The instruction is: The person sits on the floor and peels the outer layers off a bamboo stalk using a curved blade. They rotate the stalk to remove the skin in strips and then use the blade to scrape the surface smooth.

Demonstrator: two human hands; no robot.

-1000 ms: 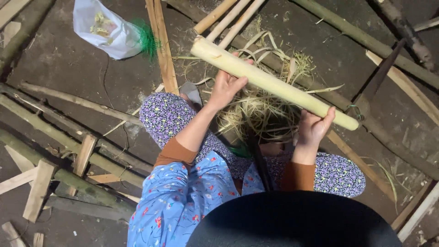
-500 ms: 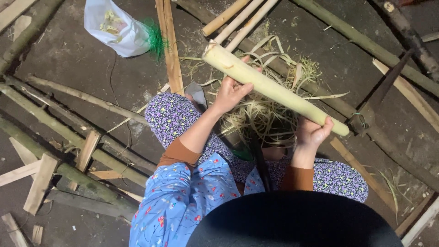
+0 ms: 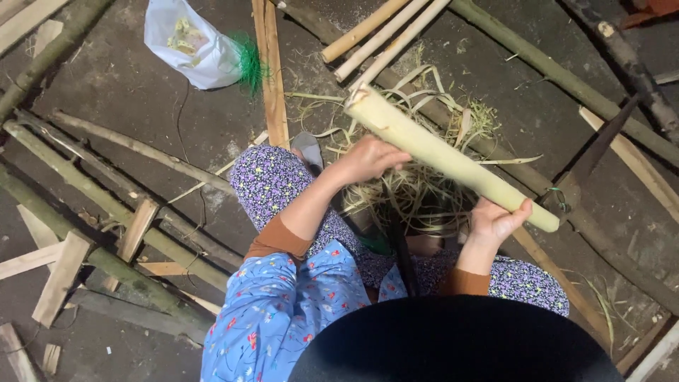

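Bamboo stalk (image 3: 453,157), pale and peeled, lies slantwise above your lap over a heap of curled shavings (image 3: 417,191). Your left hand (image 3: 368,159) grasps its middle; your right hand (image 3: 495,221) clasps its lower end. A white plastic bag (image 3: 187,46) rests on the floor (image 3: 127,92).
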